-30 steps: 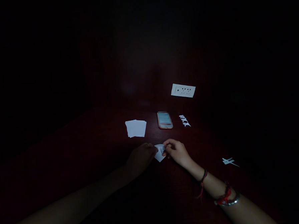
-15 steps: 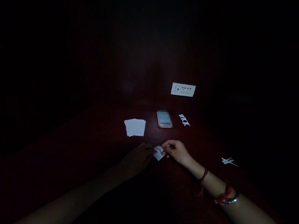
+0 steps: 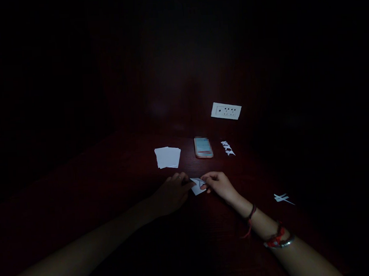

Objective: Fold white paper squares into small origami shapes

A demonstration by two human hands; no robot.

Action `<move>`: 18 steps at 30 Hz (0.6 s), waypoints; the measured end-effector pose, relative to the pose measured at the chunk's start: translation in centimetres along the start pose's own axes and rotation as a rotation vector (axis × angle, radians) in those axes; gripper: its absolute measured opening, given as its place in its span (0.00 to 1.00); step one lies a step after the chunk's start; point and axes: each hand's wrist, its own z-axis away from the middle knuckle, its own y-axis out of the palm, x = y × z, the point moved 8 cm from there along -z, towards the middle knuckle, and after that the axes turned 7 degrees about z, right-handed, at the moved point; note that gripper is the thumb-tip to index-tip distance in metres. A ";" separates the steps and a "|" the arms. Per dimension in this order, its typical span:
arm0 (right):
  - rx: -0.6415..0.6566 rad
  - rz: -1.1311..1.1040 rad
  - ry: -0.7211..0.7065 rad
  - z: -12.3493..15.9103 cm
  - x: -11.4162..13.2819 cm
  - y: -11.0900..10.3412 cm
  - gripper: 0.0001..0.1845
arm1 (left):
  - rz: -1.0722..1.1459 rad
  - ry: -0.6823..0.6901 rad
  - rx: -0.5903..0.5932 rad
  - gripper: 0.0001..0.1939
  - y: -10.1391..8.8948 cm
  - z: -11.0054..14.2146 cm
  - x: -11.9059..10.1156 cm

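Note:
A small folded piece of white paper (image 3: 197,189) is held between my two hands over the dark red table. My right hand (image 3: 219,186) pinches its right side, thumb and fingers closed on it. My left hand (image 3: 174,192) is at the left edge, a digit pressed on the paper and the other fingers curled behind. The left hand is in dim light, so its grip is only partly visible. Beyond the hands lies a stack of white paper sheets (image 3: 168,158).
A blurred bluish rectangular object (image 3: 203,147) lies near the wall. Beside it sits a row of small folded white paper pieces (image 3: 227,148). Thin white paper strips (image 3: 282,198) lie crossed at the right. A socket plate (image 3: 226,111) is on the wall.
The folded paper has turned slightly and shifted a little to the right. My left hand's fingers have lifted and spread somewhat, while my right hand keeps its pinch.

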 end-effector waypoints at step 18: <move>-0.141 0.208 -0.350 1.8 4.7 -0.6 0.10 | 0.513 -0.156 -0.251 0.07 -3.0 -0.9 2.1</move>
